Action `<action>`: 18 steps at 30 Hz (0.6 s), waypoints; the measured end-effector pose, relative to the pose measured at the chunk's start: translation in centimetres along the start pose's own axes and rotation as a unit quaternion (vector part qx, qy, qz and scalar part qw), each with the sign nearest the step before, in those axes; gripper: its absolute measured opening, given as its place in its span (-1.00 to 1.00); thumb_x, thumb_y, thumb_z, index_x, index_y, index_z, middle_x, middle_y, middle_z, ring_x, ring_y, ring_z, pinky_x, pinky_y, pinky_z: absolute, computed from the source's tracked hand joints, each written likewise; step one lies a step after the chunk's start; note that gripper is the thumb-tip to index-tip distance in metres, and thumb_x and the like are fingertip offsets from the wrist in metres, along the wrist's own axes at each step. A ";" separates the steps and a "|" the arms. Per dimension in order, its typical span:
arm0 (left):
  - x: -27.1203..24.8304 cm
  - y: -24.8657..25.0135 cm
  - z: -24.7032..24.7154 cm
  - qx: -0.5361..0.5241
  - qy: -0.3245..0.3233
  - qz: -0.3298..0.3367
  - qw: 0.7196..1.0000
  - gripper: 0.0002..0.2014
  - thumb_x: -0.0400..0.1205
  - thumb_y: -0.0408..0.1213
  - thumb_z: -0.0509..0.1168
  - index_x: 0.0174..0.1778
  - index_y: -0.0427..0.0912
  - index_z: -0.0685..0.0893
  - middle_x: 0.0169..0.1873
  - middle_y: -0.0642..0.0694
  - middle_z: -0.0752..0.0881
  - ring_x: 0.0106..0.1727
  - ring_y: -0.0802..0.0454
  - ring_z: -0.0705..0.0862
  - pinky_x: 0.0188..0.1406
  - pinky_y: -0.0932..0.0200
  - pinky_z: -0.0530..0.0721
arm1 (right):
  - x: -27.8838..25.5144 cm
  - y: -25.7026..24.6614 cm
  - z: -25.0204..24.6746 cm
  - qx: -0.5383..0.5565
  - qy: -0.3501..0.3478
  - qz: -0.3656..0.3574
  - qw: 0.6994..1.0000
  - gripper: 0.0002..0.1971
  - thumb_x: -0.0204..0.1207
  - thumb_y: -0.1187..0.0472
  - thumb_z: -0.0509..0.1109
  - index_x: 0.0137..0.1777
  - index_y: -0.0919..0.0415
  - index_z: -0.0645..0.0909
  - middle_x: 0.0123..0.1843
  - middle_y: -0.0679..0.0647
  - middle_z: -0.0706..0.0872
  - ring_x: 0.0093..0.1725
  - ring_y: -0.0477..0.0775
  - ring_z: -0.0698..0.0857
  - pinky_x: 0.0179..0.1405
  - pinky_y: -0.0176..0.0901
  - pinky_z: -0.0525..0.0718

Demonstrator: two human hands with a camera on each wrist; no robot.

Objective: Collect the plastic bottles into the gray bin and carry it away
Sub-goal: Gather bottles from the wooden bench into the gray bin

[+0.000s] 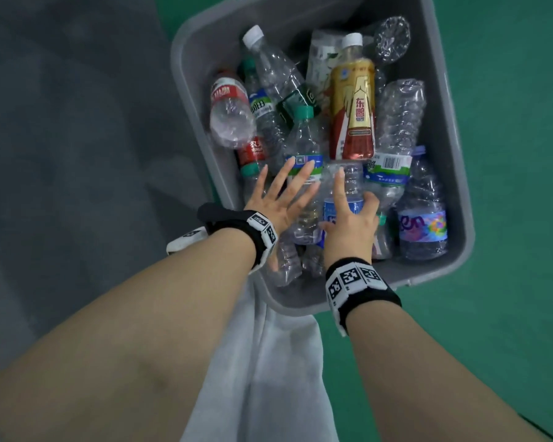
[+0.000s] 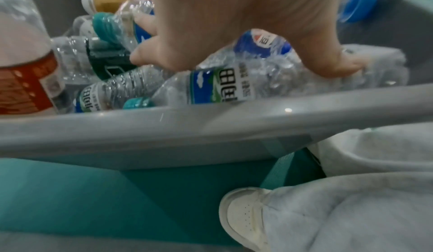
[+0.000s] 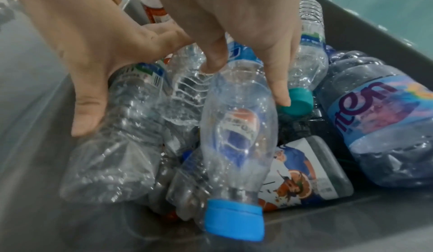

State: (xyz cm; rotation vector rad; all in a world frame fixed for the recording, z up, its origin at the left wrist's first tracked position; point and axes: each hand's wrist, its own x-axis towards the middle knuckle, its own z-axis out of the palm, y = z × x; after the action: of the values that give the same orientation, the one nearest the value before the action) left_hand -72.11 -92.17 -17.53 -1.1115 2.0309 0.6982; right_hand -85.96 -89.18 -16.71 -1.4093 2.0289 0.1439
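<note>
The gray bin (image 1: 454, 161) sits on the floor, holding several empty plastic bottles. My left hand (image 1: 284, 189) lies flat with spread fingers on a clear bottle with a blue-green label (image 1: 304, 141). The left wrist view shows that hand (image 2: 234, 33) pressing down on the same bottle (image 2: 220, 85) just inside the bin's rim (image 2: 211, 122). My right hand (image 1: 348, 215) rests beside it on a clear bottle with a blue cap (image 3: 236, 126). The right hand (image 3: 234, 15) has spread fingers touching the pile and wraps round nothing.
A gold-labelled bottle (image 1: 353, 106) and a purple-labelled one (image 1: 423, 224) lie further in. The green floor (image 1: 508, 90) surrounds the bin, with a gray mat (image 1: 61, 122) to the left. My white trouser leg (image 1: 268, 362) and white shoe (image 2: 243, 219) stand against the bin's near corner.
</note>
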 end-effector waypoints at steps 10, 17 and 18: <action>-2.8 1.4 -0.9 -0.109 0.095 -0.018 0.989 0.11 0.50 -0.31 0.40 0.60 0.09 -0.42 0.45 -0.18 -0.71 0.50 -0.14 -0.68 0.49 -0.32 -0.48 | -1.2 -1.2 -3.1 0.051 0.024 0.008 0.998 -0.24 0.61 0.23 0.35 0.67 -0.23 0.04 0.66 0.21 0.08 0.63 0.25 0.14 0.53 0.10 0.34; -3.1 -1.3 -3.8 -0.215 0.109 -0.157 0.958 0.08 0.47 0.27 0.31 0.62 0.12 -0.38 0.47 -0.34 -0.63 0.45 -0.29 -0.69 0.50 -0.38 -0.38 | 1.9 -2.4 -6.7 -0.012 -0.014 0.051 0.999 -0.12 0.53 -0.23 0.31 0.65 -0.32 -0.24 0.70 0.24 -0.21 0.67 0.37 -0.17 0.56 0.34 0.14; -2.8 -1.9 -3.9 -0.226 0.082 -0.175 0.955 0.13 0.42 0.37 0.29 0.62 0.11 -0.40 0.45 -0.37 -0.65 0.45 -0.33 -0.67 0.50 -0.40 -0.38 | 2.6 -2.5 -6.7 -0.037 -0.030 0.056 0.997 -0.10 0.50 -0.33 0.24 0.63 -0.32 -0.33 0.69 0.27 -0.31 0.66 0.42 -0.25 0.57 0.36 0.03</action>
State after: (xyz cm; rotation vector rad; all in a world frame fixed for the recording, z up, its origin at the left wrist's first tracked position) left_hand -70.70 -94.58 -13.16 -1.7936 1.7741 0.9341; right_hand -87.30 -95.22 -12.28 -1.3197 2.0716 0.3089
